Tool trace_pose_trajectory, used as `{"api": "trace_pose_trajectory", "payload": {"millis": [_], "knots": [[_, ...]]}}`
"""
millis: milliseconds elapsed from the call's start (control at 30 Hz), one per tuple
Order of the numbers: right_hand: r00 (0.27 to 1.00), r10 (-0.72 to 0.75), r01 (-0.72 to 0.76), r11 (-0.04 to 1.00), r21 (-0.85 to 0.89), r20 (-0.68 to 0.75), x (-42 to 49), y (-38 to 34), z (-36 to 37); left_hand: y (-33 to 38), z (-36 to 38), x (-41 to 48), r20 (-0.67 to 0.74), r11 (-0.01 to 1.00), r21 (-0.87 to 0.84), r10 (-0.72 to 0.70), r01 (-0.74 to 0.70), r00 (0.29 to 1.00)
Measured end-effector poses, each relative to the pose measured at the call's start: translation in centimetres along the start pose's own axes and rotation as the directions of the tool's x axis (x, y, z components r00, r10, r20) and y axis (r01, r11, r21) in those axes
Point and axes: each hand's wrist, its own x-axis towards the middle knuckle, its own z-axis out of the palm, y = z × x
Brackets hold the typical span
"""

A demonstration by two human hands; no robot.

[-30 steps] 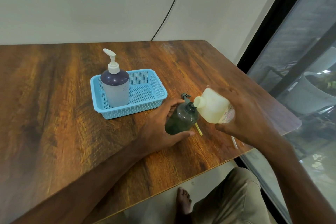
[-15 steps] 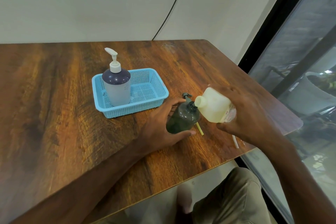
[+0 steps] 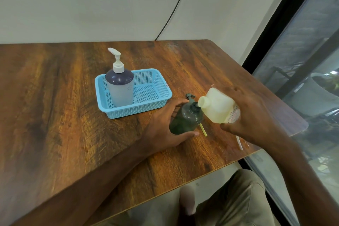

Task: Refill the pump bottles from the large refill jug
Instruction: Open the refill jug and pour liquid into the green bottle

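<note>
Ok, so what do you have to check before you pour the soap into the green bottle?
1. Green bottle steadied: ok, the left grip holds it on the table.
2. Refill jug secure: ok, the right grip holds it tilted.
3. Jug's mouth at the bottle's neck: ok, uncapped and close against it.
4. Pump off the green bottle: ok, it lies on the table behind it.
5. Room left inside the green bottle: cannot tell, the plastic is dark.
6. Basket out of the way: ok, apart from both hands.
</note>
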Motion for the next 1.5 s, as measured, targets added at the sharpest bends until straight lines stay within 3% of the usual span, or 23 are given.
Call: {"api": "trace_pose_trajectory", "payload": {"millis": [1500], "knots": [[0.999,-0.026,0.027,1.000,-0.015,0.022,0.65,-0.35,-0.52,-0.05,-0.08,0.16,0.001,0.998,-0.057,0.013,-0.012,1.000]]}}
